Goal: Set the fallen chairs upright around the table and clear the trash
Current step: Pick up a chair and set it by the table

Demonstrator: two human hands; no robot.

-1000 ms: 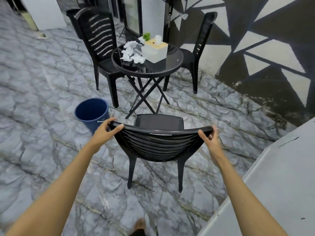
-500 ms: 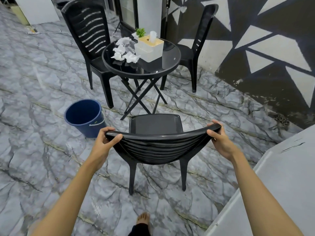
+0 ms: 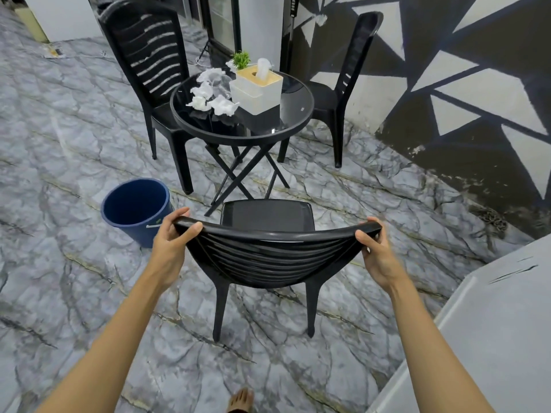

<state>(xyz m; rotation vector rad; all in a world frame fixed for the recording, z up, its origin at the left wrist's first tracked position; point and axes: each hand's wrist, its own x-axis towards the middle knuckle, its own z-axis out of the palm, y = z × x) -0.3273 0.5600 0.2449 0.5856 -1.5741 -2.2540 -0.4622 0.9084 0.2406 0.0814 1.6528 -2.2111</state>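
Note:
A black plastic chair (image 3: 268, 251) stands upright in front of me, its seat facing the round glass table (image 3: 295, 114). My left hand (image 3: 170, 242) grips the left end of its top rail and my right hand (image 3: 375, 251) grips the right end. Several crumpled white tissues (image 3: 213, 98) lie on the table's left part, next to a white tissue box (image 3: 256, 90). Two more black chairs stand upright, one at the table's left (image 3: 149, 67) and one at its far right (image 3: 346, 81). A blue bin (image 3: 134, 210) sits on the floor, left of the held chair.
A small green plant (image 3: 241, 59) stands behind the tissue box. The black and white patterned wall (image 3: 462, 99) runs along the right. A grey surface (image 3: 492, 338) fills the lower right corner. My bare foot (image 3: 241, 399) shows at the bottom edge on the marble floor.
The chair in my hands has moved forward, closer to the table, and I have stepped after it. Both hands keep their grip on the top rail.

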